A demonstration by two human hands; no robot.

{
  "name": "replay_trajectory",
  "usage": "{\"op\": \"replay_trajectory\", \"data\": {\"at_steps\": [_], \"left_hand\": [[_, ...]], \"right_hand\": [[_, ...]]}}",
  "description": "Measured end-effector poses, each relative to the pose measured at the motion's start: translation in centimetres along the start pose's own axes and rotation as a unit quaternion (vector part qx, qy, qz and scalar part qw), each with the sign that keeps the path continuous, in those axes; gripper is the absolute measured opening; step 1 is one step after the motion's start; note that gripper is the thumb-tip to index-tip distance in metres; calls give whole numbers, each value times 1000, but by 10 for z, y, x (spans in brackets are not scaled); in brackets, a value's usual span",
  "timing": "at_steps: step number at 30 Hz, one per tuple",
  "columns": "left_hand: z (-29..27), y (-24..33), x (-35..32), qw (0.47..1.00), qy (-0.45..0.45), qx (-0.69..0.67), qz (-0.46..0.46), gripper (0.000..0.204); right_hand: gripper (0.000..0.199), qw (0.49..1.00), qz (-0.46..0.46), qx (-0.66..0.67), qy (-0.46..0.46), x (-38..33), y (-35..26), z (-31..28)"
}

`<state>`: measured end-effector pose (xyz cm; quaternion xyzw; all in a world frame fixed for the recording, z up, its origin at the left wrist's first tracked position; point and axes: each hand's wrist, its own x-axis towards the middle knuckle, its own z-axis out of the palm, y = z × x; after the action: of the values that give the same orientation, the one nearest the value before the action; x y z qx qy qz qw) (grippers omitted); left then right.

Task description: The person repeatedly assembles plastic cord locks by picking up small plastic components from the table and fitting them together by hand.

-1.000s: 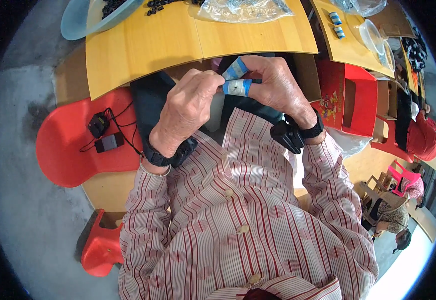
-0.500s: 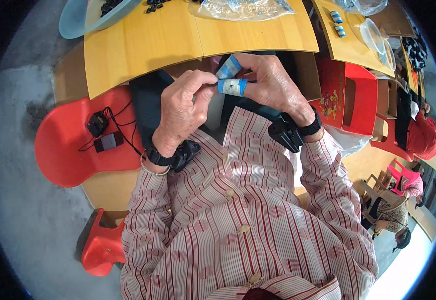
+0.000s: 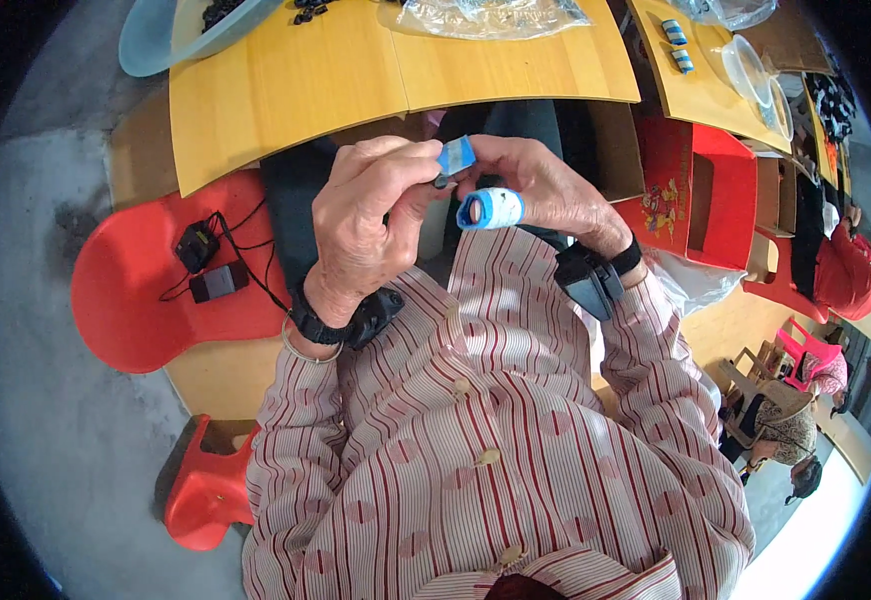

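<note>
My left hand is closed in a pinch, holding a small dark piece at its fingertips, too small to make out. My right hand faces it, with its index finger and thumb apart. A blue-and-white wrap covers that index fingertip, close against the left fingers and the dark piece. The thumb wears a second blue-and-white wrap, its tip turned toward me. The right hand's other fingers are mostly hidden. Both hands hover over my lap, just before the table edge.
Ahead stands a yellow wooden table with a clear plastic bag, small black pieces and a translucent basin. On my left is a red chair bearing black devices and cables. A red box sits at right; people are farther off.
My right thumb has swung down and away from the index finger, turning its tip toward me. The hands have dropped slightly, and the dark piece now shows at the left fingertips.
</note>
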<state>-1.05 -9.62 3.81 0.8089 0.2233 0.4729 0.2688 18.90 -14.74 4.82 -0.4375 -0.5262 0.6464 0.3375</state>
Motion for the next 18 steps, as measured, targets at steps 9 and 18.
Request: {"op": "replay_trajectory", "data": {"at_steps": [9,18], "left_hand": [[-2,8,3,994,-17,75,78,20],[0,4,-1,993,-16,32,111,20]], "right_hand": [[48,998,-44,45,32,5,-2,17],[42,995,-36,86,42,0,2,23]]}}
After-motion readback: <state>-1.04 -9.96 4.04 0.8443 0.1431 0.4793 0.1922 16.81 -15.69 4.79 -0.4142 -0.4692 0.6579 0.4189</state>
